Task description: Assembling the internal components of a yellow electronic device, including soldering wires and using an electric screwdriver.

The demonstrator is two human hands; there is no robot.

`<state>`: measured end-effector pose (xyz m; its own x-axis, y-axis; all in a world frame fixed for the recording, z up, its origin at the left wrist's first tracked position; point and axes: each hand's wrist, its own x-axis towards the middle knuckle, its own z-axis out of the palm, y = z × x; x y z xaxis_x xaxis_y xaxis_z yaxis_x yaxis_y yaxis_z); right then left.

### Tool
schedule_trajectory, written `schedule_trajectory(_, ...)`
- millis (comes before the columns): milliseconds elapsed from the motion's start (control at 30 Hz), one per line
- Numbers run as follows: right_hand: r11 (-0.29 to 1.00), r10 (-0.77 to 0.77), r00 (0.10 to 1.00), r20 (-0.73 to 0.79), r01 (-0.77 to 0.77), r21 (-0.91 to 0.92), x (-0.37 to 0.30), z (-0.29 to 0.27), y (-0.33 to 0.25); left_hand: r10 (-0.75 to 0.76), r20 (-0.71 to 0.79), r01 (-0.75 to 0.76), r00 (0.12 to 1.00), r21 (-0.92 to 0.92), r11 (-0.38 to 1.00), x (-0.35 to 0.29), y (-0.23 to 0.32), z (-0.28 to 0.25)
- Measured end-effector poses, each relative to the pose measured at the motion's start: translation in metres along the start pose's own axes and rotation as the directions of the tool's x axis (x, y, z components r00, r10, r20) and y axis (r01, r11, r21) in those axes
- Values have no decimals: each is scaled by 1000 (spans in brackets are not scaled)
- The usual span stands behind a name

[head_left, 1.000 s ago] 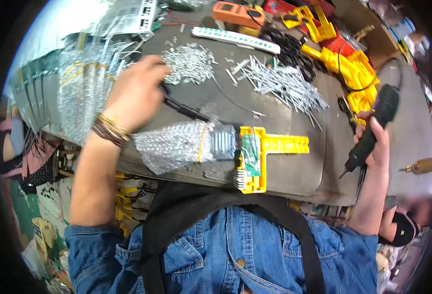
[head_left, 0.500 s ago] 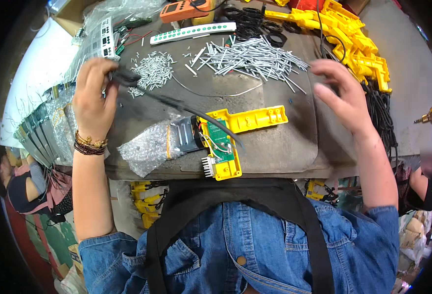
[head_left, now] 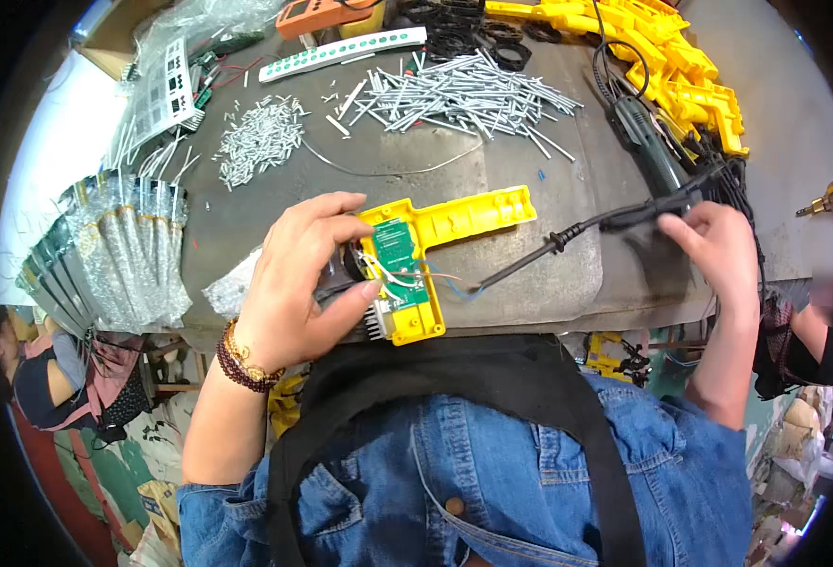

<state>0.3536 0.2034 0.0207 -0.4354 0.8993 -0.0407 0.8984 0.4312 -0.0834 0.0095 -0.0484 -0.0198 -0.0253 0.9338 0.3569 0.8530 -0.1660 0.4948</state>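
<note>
My left hand (head_left: 308, 274) is wrapped around a dark part (head_left: 339, 265) at the left side of a yellow plastic tool housing (head_left: 478, 219). Its fingertips reach the housing's edge. A green circuit board (head_left: 398, 260) with white wires lies inside the housing, and a white multi-pin piece (head_left: 376, 323) sits at its lower left. A black power cord (head_left: 520, 267) with a ribbed sleeve stretches rightward from the board, its bare wire ends over the housing. At the cord's blurred far part, my right hand (head_left: 723, 248) has curled fingers and appears to grip it. Bubble wrap (head_left: 232, 282) is partly behind my left hand.
Metal pins (head_left: 258, 142) and long screws (head_left: 464, 94) lie in heaps at the back. Plastic-wrapped parts (head_left: 128, 255) fan out at left. A dark corded cylindrical tool (head_left: 648, 142) is at right, before yellow housings (head_left: 705, 104). An orange meter (head_left: 327, 17) stands behind.
My left hand has come from the upper left down to the housing, no longer holding the cord. The cord now stretches right toward my right hand, which has moved lower and right.
</note>
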Motion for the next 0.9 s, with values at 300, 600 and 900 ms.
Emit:
schedule_trajectory(300, 563, -790, 543, -287, 826, 14, 13, 62, -61, -75, 132, 82, 988, -48, 995, 17, -3, 13)
schedule_trajectory(600, 638, -700, 632, -334, 763, 106, 27, 63, -74, 14, 10, -13, 1000, -8, 1000, 23, 16, 11)
schedule_trajectory(900, 797, -574, 816, -73, 536, -278, 22, -3, 31, -113, 109, 76, 988, 292, 953, -31, -21, -15)
